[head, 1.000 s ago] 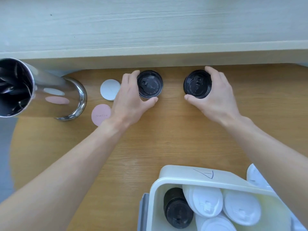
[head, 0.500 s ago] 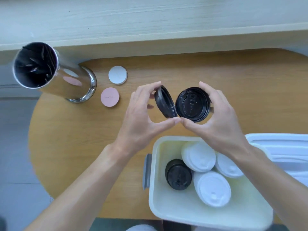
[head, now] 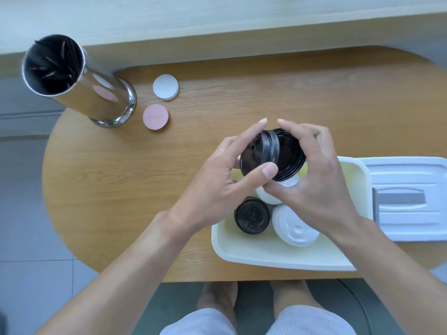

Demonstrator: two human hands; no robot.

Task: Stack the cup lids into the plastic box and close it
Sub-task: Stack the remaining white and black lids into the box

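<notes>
Black lids point(head: 273, 153) now nested, tilted, over box point(head: 278, 257)

Lid stacks point(head: 294, 228) crowding open box point(head: 278, 258)

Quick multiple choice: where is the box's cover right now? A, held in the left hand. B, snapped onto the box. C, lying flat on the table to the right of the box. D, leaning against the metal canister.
C: the cover lies flat on the table just right of the open box, while both hands are busy with black lids.
</notes>
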